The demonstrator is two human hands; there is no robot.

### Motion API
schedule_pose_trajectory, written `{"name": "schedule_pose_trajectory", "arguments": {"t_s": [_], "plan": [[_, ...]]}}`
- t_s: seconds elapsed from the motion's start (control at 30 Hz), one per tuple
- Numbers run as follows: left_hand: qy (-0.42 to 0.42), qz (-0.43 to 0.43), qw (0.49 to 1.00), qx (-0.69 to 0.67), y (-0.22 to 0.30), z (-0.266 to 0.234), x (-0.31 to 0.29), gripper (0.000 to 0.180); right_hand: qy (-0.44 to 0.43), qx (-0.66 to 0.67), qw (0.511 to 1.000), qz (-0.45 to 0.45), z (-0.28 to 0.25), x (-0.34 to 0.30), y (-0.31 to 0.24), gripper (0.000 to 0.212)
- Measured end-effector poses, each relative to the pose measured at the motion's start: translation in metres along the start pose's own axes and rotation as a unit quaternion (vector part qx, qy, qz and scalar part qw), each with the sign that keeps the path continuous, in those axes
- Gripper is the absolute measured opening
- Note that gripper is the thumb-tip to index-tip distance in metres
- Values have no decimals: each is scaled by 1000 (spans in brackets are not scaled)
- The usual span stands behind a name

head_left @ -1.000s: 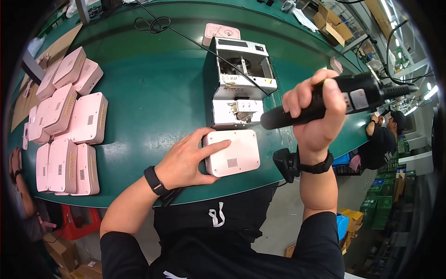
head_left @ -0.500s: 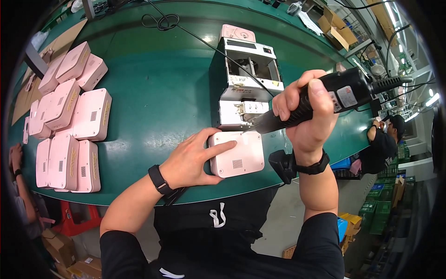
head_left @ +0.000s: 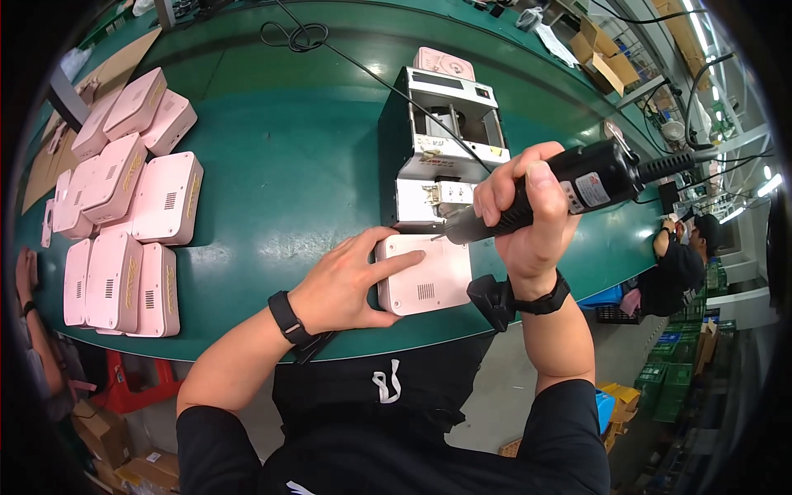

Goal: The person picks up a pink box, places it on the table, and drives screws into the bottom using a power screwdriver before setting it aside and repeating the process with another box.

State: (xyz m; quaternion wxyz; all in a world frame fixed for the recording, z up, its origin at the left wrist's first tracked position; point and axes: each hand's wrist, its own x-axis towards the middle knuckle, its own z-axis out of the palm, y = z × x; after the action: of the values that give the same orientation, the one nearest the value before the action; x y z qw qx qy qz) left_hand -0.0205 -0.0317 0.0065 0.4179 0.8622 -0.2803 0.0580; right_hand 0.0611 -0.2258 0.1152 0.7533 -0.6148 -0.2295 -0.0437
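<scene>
A pale pink box-shaped casing (head_left: 437,276) lies flat near the table's front edge, its face with corner holes and a slotted grille upward. My left hand (head_left: 351,276) grips its left end, index finger stretched across the top and thumb along the near side. In my right fist is a black electric screwdriver (head_left: 590,181), cable trailing off to the right. My right hand (head_left: 532,206) holds it slanted, its thin bit pointing down-left at the casing's far edge. I cannot make out a screw on the bit. Just beyond stands a screw feeder (head_left: 441,148), black and silver.
Several more pink casings (head_left: 169,198) are stacked at the left. Another pink piece (head_left: 445,63) sits behind the feeder. A black cable (head_left: 371,78) crosses above the table. A co-worker (head_left: 672,268) sits at far right; another person's arm (head_left: 37,330) shows at far left.
The screwdriver and my right hand have shifted left and slightly toward me, away from the feeder's front. My left hand keeps its hold on the casing. The whole view has moved slightly.
</scene>
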Motion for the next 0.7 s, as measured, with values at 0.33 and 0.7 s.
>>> {"name": "schedule_pose_trajectory", "arguments": {"t_s": [0.33,0.7], "plan": [[-47,10,999,9,6,11,19,84,43,-30,997,-53,-1,23,-21,22],[-43,25,999,8,3,15,23,83,-32,16,999,4,7,4,-28,26]]}}
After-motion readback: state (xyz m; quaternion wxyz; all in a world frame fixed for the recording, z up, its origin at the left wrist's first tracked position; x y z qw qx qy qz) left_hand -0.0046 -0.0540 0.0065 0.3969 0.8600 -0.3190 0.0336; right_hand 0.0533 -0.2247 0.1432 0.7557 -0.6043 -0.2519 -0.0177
